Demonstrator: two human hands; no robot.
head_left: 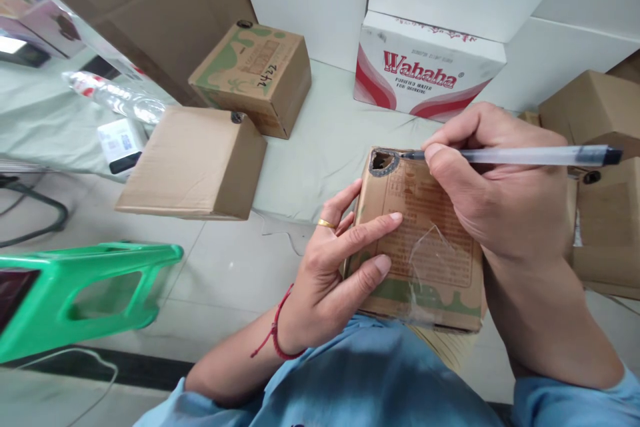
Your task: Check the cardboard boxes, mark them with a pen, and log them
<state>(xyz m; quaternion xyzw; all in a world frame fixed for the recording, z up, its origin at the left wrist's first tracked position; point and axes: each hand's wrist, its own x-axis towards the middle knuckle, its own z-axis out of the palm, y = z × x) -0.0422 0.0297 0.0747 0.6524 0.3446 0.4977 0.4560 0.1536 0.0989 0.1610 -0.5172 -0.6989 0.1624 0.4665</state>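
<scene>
A small brown cardboard box [425,247] with green print rests against my lap at the table's near edge. My left hand [335,267] grips its left side, fingers spread over the top face; it wears a gold ring and a red string bracelet. My right hand [500,193] holds a clear pen [540,156] with a dark cap. The pen tip touches the box's top left corner, beside a small torn hole ringed in black ink. Clear tape crosses the box's top.
On the pale green table stand a plain brown box [193,163], a green-printed box marked 2422 [255,73], a white Wahaha water carton [425,70], a plastic bottle [117,99] and more cartons at right [595,107]. A green plastic stool [85,293] stands on the floor at left.
</scene>
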